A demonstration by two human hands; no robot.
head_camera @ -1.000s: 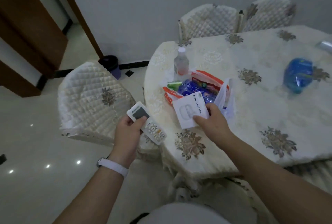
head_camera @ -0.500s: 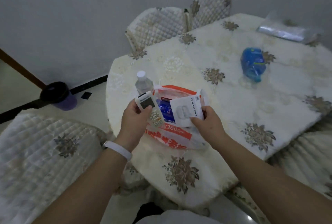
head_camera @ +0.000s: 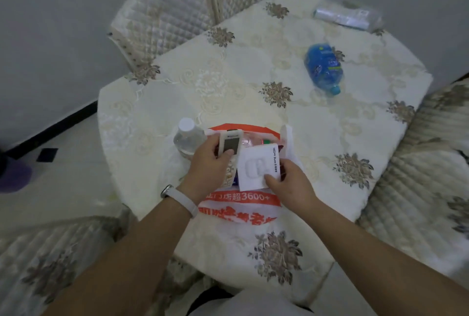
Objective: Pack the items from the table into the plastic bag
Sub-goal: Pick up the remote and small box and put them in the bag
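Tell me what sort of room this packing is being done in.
Most likely a home dining room. A round table is covered with an embroidered floral cloth, quilted chairs in matching covers stand around it, and the floor is glossy tile.

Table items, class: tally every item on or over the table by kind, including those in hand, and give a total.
Bottles: 2, clear bottle, blue bottle
Remote control: 1
Earbuds box: 1
Plastic bag: 1
Clear packet: 1
Total: 6

Left hand [head_camera: 206, 163] gripping, right hand [head_camera: 291, 183] pinching; forearms extended.
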